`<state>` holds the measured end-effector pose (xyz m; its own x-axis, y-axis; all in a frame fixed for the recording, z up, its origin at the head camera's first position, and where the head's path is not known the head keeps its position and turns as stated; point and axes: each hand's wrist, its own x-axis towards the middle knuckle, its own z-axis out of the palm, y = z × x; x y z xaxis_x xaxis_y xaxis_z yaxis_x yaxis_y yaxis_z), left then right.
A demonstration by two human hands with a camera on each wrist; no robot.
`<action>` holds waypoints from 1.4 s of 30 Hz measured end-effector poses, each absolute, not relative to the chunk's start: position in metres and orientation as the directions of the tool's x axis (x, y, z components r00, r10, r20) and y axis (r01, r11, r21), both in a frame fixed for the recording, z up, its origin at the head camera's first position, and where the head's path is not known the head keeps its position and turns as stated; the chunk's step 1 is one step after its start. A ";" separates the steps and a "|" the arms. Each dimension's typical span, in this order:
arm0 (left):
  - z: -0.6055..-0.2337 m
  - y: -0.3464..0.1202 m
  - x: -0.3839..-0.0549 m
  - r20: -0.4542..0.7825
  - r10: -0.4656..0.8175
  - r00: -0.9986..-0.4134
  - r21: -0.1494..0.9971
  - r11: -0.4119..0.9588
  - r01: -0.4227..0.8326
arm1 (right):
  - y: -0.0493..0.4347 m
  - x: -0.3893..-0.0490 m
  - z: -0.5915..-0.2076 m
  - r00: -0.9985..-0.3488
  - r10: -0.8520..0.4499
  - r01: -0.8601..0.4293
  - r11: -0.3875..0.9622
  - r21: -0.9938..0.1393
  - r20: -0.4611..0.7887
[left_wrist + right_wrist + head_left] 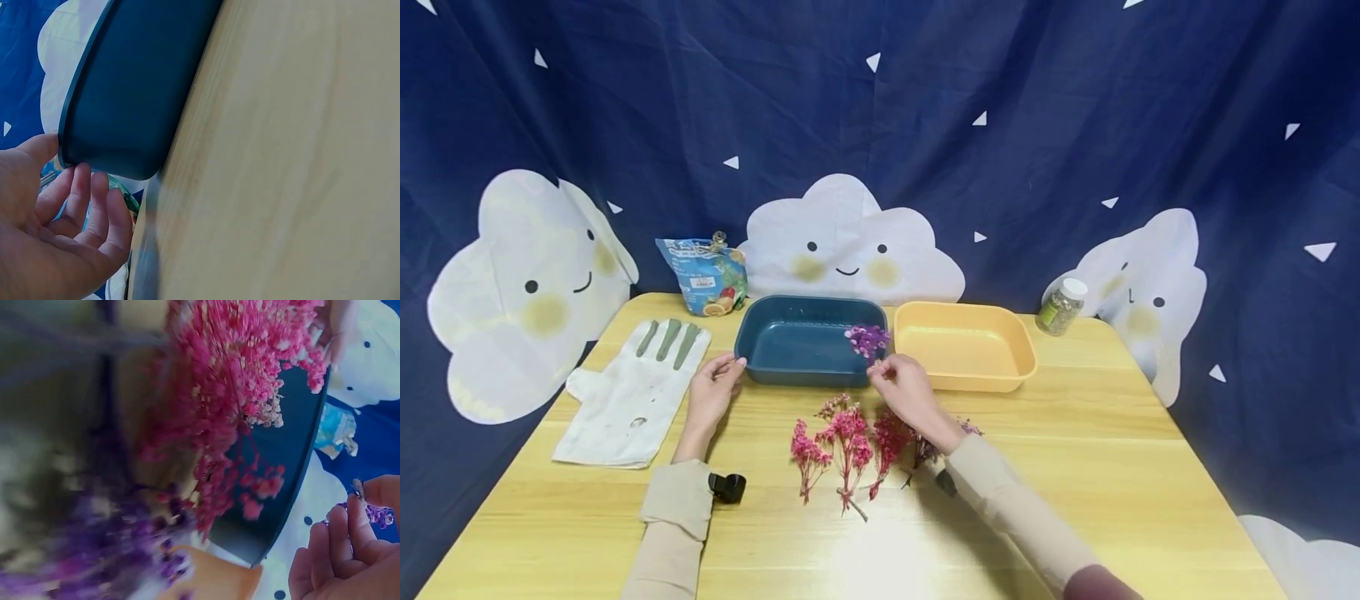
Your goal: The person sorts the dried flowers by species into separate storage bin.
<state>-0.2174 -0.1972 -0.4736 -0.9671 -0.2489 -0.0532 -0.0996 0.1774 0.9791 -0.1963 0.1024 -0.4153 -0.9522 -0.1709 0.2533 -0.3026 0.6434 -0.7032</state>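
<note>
Purple flower sprig (867, 340), frilly, smooth round-cornered blue tray (805, 377)

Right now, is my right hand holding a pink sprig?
No, your right hand pinches a purple sprig; pink sprigs lie on the table.

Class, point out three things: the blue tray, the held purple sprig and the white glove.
Blue tray (805, 346): head view, bare inner floor.
Held purple sprig (867, 340): head view, blossoms.
White glove (621, 407): head view, wide white part.

Back from the right fingers (340, 540), purple sprigs (119, 531) lie partly hidden by the forearm (1000, 492) and blur in the right wrist view, perhaps more than one bunch.
</note>
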 end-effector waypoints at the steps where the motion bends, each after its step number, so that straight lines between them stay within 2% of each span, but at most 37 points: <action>1: -0.473 -0.197 -0.217 -0.055 -0.249 -0.967 0.979 0.177 -0.101 | 0.098 -0.201 -0.415 -0.950 -0.183 -0.309 0.653 -0.691 0.253; 11: -0.475 -0.198 -0.217 -0.056 -0.250 -0.967 0.982 0.162 -0.098 | 0.058 -0.242 -0.413 -0.960 -0.214 -0.279 0.788 -0.549 0.181; 16: -0.475 -0.198 -0.215 -0.072 -0.238 -0.969 0.979 0.170 -0.115 | 0.046 -0.249 -0.422 -0.966 -0.215 -0.257 0.856 -0.449 0.144; 19: -0.475 -0.198 -0.214 -0.080 -0.230 -0.970 0.976 0.181 -0.124 | 0.042 -0.251 -0.427 -0.969 -0.221 -0.246 0.864 -0.439 0.107; 25: -0.473 -0.199 -0.216 -0.082 -0.233 -0.969 0.975 0.184 -0.127 | 0.040 -0.254 -0.430 -0.970 -0.233 -0.238 0.856 -0.460 0.068; 33: -0.472 -0.199 -0.217 -0.063 -0.258 -0.964 0.975 0.189 -0.114 | 0.052 -0.249 -0.432 -0.950 -0.256 -0.312 0.763 -0.567 0.178; 42: -0.472 -0.200 -0.216 -0.067 -0.244 -0.967 0.976 0.187 -0.115 | 0.070 -0.223 -0.426 -0.924 -0.262 -0.381 0.639 -0.668 0.277</action>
<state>-0.2164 -0.1995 -0.4724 -0.9674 -0.2442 -0.0674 -0.1152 0.1872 0.9755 -0.2226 0.0699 -0.4264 -0.9245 -0.2622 0.2768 -0.3812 0.6386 -0.6684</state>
